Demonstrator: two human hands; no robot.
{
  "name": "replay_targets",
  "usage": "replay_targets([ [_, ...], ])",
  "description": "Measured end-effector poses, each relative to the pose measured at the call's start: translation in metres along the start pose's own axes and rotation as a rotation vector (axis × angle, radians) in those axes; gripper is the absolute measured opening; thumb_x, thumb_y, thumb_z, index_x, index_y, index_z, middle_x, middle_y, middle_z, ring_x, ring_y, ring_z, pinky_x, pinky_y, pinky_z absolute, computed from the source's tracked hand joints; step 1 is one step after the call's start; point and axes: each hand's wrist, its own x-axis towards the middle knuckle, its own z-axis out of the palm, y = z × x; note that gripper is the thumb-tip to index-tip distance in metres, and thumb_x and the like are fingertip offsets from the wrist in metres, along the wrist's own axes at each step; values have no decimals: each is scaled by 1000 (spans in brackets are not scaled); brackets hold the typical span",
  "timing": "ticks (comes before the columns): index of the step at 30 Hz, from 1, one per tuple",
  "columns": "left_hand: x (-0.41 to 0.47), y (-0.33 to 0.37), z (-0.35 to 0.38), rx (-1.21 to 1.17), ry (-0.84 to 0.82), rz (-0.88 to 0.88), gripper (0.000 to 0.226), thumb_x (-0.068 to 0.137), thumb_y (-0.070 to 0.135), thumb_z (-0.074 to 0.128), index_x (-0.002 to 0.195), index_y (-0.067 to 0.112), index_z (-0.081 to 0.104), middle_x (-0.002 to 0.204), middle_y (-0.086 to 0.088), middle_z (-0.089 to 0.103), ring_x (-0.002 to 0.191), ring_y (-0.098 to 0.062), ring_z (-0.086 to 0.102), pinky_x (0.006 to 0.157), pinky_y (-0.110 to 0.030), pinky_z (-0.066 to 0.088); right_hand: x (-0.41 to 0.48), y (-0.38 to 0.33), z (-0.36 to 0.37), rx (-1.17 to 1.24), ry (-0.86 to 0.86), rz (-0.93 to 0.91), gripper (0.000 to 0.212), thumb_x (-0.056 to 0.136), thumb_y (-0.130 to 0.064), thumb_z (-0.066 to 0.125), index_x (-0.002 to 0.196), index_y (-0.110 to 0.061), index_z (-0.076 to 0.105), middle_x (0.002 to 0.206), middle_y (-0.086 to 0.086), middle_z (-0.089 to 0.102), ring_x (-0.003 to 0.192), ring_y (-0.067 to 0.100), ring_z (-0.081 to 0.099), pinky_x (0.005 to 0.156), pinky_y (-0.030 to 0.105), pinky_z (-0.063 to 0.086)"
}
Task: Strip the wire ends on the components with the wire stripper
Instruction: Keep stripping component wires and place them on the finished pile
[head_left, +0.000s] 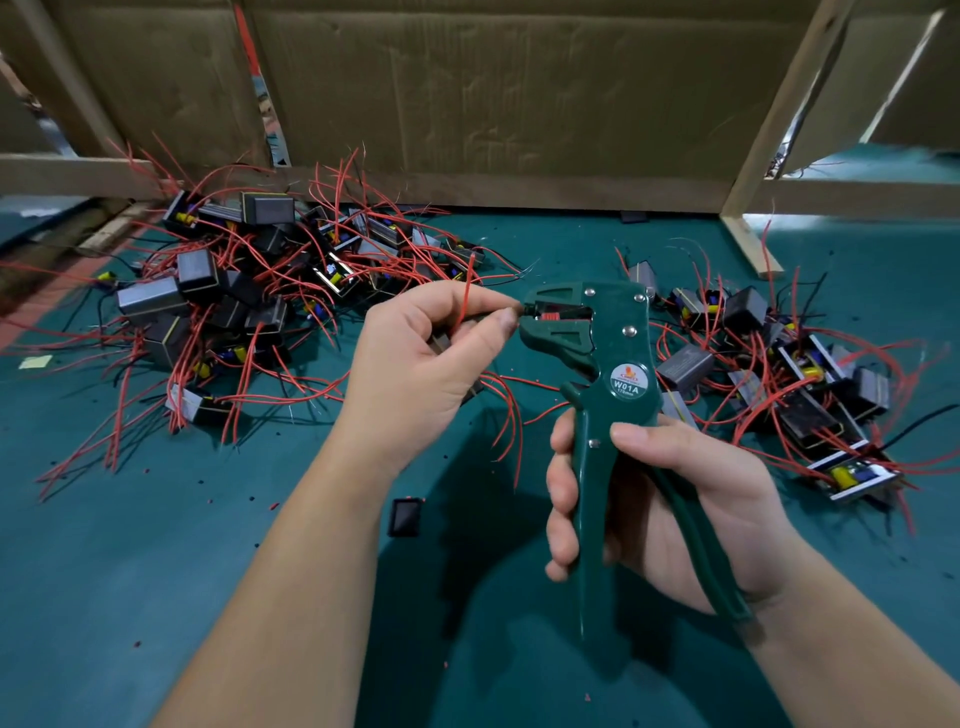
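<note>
- Right hand is sitting closest, wrapping its fingers and thumb round the two long handles of the green wire stripper and holding it upright.
- The tool's head is pointing to the left, and its jaws are standing a little apart with a red bit showing inside.
- The left hand is floating just beside the tool's head, with fingers curled.
- Its thumb and first finger are pinching a wire end right at the mouth of the tool.
- A red wire is sticking up between those fingers, and more red wires are hanging down under the hand.
- A small grey component is peeking out from inside the curled fingers; I cannot tell much more about it.
- A big pile of components with red wires is lying on the green table to the left.
- A smaller pile is lying to the right, behind the tool.
- A little black square piece is lying alone between the two arms.
- Brown cardboard and wooden bars are standing at the back.
</note>
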Motion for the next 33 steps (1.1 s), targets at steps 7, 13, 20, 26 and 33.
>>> replay_targets([
  [7, 4, -2, 1, -39, -158, -60, 27, 93, 25, 37, 75, 23, 57, 65, 13, 48, 66, -10, 42, 66, -25, 36, 5, 0, 5, -16, 269, -70, 26, 68, -37, 65, 70, -12, 60, 56, 10, 49, 37, 22, 47, 42, 30, 46],
  [13, 3, -6, 0, 64, -105, -17, 22, 92, 30, 46, 74, 24, 59, 71, 0, 52, 63, -6, 43, 57, -13, 38, 6, -8, -4, 153, 273, -224, 45, 61, -27, 61, 98, -2, 62, 79, 20, 62, 67, 35, 64, 65, 49, 57],
  [20, 3, -6, 1, 79, 4, 47, 15, 90, 23, 62, 75, 24, 59, 65, 7, 51, 61, -6, 44, 60, -21, 40, 0, -5, -5, 83, -22, -12, 54, 61, -29, 78, 105, 0, 66, 88, 24, 62, 73, 39, 63, 71, 53, 53],
  [26, 4, -5, -1, 139, -10, 56, 17, 91, 18, 63, 77, 26, 60, 69, 10, 54, 64, -11, 48, 63, -27, 43, 1, 2, 1, 133, -157, 16, 44, 71, -23, 73, 108, 0, 63, 89, 24, 62, 76, 40, 63, 74, 51, 53],
  [33, 3, -3, 0, 128, -36, 66, 16, 92, 17, 60, 78, 25, 59, 68, 8, 53, 63, -10, 48, 63, -25, 43, 0, 2, 1, 67, -82, 11, 39, 70, -29, 75, 99, -5, 66, 81, 19, 62, 67, 36, 63, 66, 47, 54],
])
